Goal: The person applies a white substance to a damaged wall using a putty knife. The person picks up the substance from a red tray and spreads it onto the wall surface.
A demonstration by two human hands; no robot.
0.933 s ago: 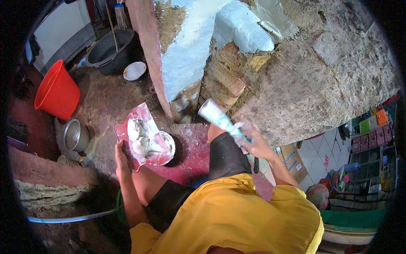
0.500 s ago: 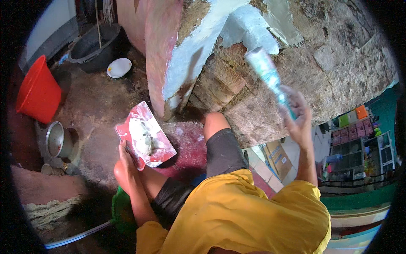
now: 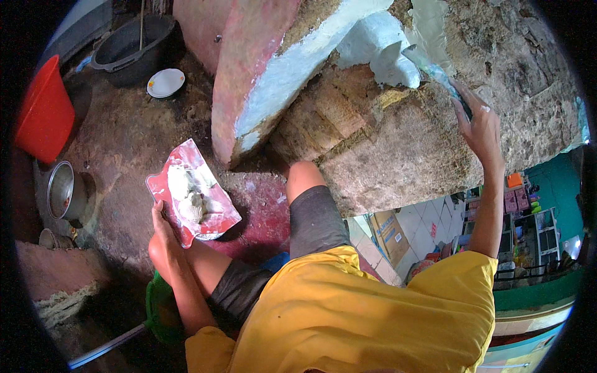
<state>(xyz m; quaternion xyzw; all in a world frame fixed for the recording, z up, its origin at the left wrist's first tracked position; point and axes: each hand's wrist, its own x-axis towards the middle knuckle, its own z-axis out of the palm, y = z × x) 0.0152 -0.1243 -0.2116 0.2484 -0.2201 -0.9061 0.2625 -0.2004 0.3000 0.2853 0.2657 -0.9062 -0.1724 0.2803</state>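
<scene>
Gripping a putty knife (image 3: 431, 68) up at the wall, the right hand (image 3: 480, 124) is clamped on its handle, arm stretched well out to the side! The blade lies where a pale blue patch (image 3: 393, 62) meets smooth grey plaster (image 3: 429, 28); whether it touches, I cannot tell. Down and across to the left hand (image 3: 163, 227), clamped on the lower left edge of a red board (image 3: 224, 214), thumb on top, and what a load: white paste (image 3: 181, 180) heaped along the middle, smears out to the rim. The board sits just beyond the left knee, tilted, a pale rounded rim peeping out below it. Around the knife, rough bare wall (image 3: 497, 74) spreads right, with exposed bricks (image 3: 311, 127) below the blue patch and a pink pillar (image 3: 252, 78) to the left. Out on the dirty floor (image 3: 121, 146): a white plate (image 3: 165, 82) near a black tub (image 3: 127, 53) with a stick standing in it, then a red bucket (image 3: 46, 115) and a metal pot (image 3: 65, 189) by the left edge. Over on the right, a cardboard box (image 3: 390, 236) by pale tiles (image 3: 426, 221)!
</scene>
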